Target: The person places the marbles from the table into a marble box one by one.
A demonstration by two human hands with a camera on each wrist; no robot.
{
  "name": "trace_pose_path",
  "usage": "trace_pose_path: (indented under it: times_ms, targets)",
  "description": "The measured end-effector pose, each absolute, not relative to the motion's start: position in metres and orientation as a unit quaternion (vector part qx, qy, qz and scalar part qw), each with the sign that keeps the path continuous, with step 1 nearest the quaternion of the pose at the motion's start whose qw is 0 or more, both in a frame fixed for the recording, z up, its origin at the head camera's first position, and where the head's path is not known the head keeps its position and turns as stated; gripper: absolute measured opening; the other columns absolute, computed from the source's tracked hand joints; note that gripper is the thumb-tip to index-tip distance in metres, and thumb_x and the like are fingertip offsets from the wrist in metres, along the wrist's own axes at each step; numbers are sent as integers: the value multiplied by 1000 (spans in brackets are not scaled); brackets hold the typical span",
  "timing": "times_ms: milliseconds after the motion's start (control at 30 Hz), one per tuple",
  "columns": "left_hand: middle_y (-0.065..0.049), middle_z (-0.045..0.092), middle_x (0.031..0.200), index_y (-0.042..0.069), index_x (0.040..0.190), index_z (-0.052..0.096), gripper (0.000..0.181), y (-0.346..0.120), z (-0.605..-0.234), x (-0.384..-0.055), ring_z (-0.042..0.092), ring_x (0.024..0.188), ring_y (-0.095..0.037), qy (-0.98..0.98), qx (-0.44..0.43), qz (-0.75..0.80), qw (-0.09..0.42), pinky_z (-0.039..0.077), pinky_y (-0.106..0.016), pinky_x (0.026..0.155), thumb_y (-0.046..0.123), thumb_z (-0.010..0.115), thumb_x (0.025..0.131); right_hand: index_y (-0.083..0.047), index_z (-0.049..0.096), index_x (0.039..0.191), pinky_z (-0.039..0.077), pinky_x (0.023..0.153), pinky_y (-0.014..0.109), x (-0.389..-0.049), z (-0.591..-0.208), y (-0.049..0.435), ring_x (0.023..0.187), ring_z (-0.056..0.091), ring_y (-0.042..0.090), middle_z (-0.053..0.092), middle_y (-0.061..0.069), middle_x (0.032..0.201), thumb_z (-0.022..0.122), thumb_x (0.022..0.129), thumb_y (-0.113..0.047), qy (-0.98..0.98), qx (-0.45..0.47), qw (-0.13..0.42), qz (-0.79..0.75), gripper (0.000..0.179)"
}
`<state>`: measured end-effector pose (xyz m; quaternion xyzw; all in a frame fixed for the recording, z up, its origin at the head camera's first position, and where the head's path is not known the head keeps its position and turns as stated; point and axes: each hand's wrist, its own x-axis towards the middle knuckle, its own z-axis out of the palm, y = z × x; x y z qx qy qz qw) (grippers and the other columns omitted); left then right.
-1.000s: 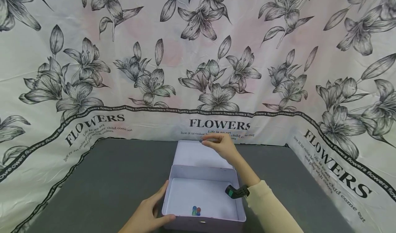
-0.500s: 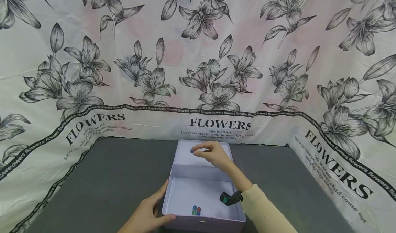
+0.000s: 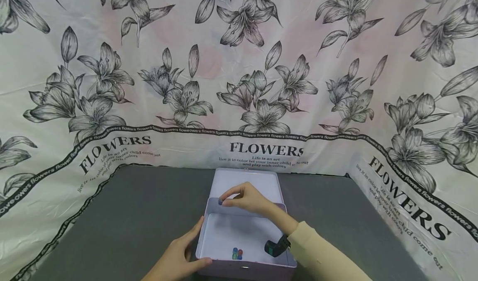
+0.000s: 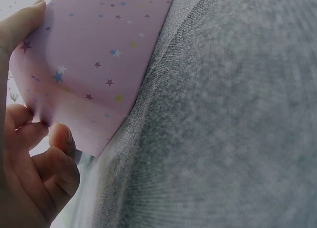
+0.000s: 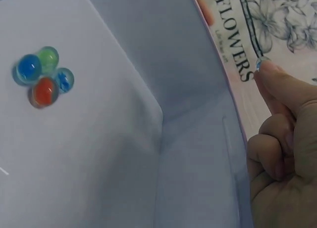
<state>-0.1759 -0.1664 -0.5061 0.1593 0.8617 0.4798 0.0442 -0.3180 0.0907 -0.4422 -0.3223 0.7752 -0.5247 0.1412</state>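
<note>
A pale lilac metal box (image 3: 239, 231) stands with its inside facing me. My left hand (image 3: 177, 254) holds its near left corner, thumb at the front rim and fingers along the side; the left wrist view shows the star-printed outer wall (image 4: 99, 65). Between thumb and index finger, my right hand (image 3: 248, 199) pinches a bluish glass marble (image 3: 220, 202) above the far left part of the box. In the right wrist view the fingertips mostly hide that marble. Several glass marbles, among them a red-orange marble (image 5: 43, 92) and a blue marble (image 5: 28, 68), lie clustered on the box floor near its front wall.
The open lid (image 3: 244, 179) lies back behind the box, toward the wall. A dark grey table (image 3: 142, 214) surrounds the box. Flower-printed cloth (image 3: 186, 86) hangs behind and along both sides. A black band (image 3: 276, 248) sits on my right wrist.
My right hand has come down and left from beyond the lid to above the box, carrying the marble. The left hand and the marbles in the box stay in place.
</note>
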Motion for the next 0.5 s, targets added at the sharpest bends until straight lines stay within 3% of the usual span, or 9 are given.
trace_pose_path:
  times_ms: [100, 233, 333, 433, 500]
  targets:
    - [-16, 54, 149, 16, 169, 27, 101, -167, -506, -176, 28, 47, 0, 859, 162, 484, 46, 36, -21, 48, 39, 85, 90, -2, 82, 114, 58, 88, 27, -315, -446, 90, 103, 76, 14, 79, 7, 117, 78, 97, -9, 765, -332, 160, -528, 19]
    - [-17, 55, 145, 16, 170, 26, 101, -168, -506, -176, 28, 46, 0, 856, 174, 485, 43, 36, -21, 48, 36, 85, 91, -1, 82, 113, 52, 71, 20, -313, -454, 88, 73, 66, 11, 80, 8, 114, 78, 96, -6, 760, -363, 190, -504, 18]
    - [-10, 65, 121, 16, 170, 25, 101, -170, -506, -176, 30, 46, 0, 858, 181, 479, 44, 36, -20, 47, 37, 85, 91, -1, 82, 113, 45, 64, 21, -312, -459, 88, 59, 51, 12, 80, 7, 113, 78, 96, -5, 760, -381, 211, -482, 18]
    - [0, 52, 90, 17, 170, 24, 102, -170, -506, -177, 31, 47, 0, 862, 182, 472, 46, 35, -20, 47, 39, 85, 91, -3, 83, 110, 48, 66, 20, -311, -465, 87, 61, 55, 12, 80, 4, 111, 79, 95, -6, 767, -386, 233, -457, 16]
    - [1, 48, 86, 16, 171, 24, 102, -170, -506, -176, 31, 47, 0, 864, 179, 469, 48, 35, -20, 47, 39, 84, 92, -5, 84, 108, 49, 66, 20, -310, -469, 86, 61, 56, 13, 81, 2, 110, 80, 95, -7, 772, -391, 243, -439, 14]
